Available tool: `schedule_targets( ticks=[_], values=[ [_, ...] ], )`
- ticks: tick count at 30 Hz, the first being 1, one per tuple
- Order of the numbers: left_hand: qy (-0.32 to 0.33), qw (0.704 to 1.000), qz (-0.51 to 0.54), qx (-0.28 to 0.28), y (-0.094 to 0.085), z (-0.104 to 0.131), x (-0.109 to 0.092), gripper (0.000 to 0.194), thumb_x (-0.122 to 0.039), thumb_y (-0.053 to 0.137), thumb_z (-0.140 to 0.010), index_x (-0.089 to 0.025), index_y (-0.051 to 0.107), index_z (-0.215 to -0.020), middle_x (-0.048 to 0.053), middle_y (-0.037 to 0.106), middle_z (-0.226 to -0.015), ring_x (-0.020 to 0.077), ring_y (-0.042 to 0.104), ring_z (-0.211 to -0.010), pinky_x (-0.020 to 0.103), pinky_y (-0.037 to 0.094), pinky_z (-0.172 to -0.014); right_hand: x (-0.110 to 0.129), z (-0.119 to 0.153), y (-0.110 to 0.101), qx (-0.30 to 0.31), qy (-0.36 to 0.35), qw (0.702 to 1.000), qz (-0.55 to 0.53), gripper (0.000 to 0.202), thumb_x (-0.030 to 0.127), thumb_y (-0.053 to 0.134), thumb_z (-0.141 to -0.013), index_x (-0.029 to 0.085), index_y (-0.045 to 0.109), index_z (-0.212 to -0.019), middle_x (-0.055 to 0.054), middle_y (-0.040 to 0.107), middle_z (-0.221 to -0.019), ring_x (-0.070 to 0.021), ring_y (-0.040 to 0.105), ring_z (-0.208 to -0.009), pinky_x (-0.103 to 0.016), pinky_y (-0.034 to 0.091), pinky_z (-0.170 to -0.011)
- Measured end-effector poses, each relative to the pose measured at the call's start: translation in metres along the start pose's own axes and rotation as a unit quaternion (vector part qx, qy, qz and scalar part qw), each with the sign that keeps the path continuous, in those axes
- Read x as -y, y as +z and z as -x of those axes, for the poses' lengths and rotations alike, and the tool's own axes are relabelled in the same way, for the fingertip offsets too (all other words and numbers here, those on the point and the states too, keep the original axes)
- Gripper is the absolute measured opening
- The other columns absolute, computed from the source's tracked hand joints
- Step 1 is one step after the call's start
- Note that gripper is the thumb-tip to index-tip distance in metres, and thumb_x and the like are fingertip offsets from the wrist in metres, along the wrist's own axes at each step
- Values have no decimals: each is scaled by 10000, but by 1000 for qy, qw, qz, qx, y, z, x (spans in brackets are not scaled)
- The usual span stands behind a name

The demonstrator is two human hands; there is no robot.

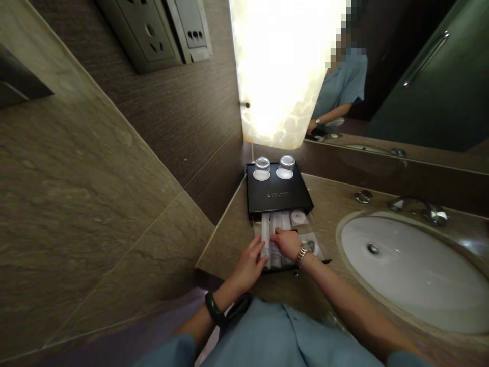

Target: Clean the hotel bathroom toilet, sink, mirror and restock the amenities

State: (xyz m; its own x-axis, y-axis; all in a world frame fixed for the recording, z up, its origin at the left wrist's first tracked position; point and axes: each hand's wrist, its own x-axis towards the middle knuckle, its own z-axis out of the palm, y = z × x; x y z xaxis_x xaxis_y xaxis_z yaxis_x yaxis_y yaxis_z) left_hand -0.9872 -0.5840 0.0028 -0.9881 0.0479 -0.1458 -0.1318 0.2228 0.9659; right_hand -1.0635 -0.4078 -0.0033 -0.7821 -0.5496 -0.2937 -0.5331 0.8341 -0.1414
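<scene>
Head view: right hand curled over white wrapped packets in the open drawer, grip half closed, fingertips pressing down on the middle packet; cannot tell if it is actually pinched or only touched. Left hand sits at the drawer's near-left corner, fingers loosely spread, tips on the leftmost packet, likely steadying the row. Packets lie side by side, long axes running from the near counter edge toward the back wall, ends pointing at the black tray; probably laid so to fit the drawer's slots. Round white item at the drawer's far-right. Tray sits over the drawer at the counter's back-left corner, two glasses upside down on white coasters. Sink to the right, faucet behind it.
</scene>
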Motion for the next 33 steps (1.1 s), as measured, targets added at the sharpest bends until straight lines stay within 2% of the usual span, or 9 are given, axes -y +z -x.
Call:
schedule_targets(
  ticks=[9,13,15,18,21,23,25,29,33],
  values=[
    [90,945,-241,205,-7,-33,4,160,-75,650,-687,-224,698,-653,102,655,-706,312,601,-901,472,449,-989,1,-1,-7,-29,-44,997,-47,203,147,545,-945,177,733,-1015,-108,682,-1116,-268,595,-1147,-425,395,-1050],
    [140,915,-295,239,-6,-52,-4,233,-27,676,-672,-226,725,-783,114,716,-901,316,566,-1022,489,358,-1063,-7,62,1,-112,29,953,-279,210,188,484,-969,173,692,-941,-96,693,-1017,-224,630,-1001,-383,457,-929],
    [165,882,-359,257,-8,-61,-8,323,-23,706,-680,-234,745,-922,124,720,-1089,326,545,-1106,517,298,-1101,-4,104,22,-87,83,875,-469,291,385,451,-1002,186,623,-877,-63,679,-848,-189,638,-777,-334,485,-744],
    [175,844,-424,278,-10,-71,-12,271,-122,747,-748,-238,754,-993,126,722,-1081,337,553,-1095,564,263,-1106,11,144,65,15,198,683,-703,541,720,628,-789,212,545,-955,-24,671,-774,-177,634,-619,-285,449,-551],
    [174,836,-443,271,-11,-72,-14,175,-207,680,-843,-225,768,-993,125,740,-1045,339,572,-1064,551,322,-1056,23,140,91,2,249,513,-821,720,682,830,-574,207,518,-1016,-67,707,-932,-208,709,-794,-293,522,-602],
    [178,851,-433,238,-13,-70,-15,204,-224,635,-879,-226,777,-1026,121,749,-1116,337,587,-1083,533,356,-1041,22,119,89,-33,227,458,-859,674,596,868,-581,193,512,-986,-75,705,-951,-191,712,-831,-312,561,-690],
    [190,878,-397,189,-17,-66,-14,239,-242,617,-893,-230,779,-1069,112,750,-1174,331,605,-1106,532,379,-1047,14,90,75,-61,208,447,-868,658,541,881,-567,189,494,-967,-44,687,-883,-152,691,-750,-305,562,-704],
    [212,923,-291,136,-19,-57,-4,237,-314,600,-912,-241,790,-1033,97,773,-1121,314,654,-1074,518,472,-988,0,21,41,-98,202,487,-844,604,503,830,-605,206,433,-949,7,631,-825,-122,649,-669,-303,554,-688],
    [224,939,-227,127,-9,-51,12,253,-399,617,-888,-261,799,-998,92,784,-1084,320,686,-1037,528,529,-940,-15,-36,17,-149,202,526,-813,381,305,740,-756,201,476,-1010,-47,661,-980,-220,702,-945,-419,568,-857]
  ],
)
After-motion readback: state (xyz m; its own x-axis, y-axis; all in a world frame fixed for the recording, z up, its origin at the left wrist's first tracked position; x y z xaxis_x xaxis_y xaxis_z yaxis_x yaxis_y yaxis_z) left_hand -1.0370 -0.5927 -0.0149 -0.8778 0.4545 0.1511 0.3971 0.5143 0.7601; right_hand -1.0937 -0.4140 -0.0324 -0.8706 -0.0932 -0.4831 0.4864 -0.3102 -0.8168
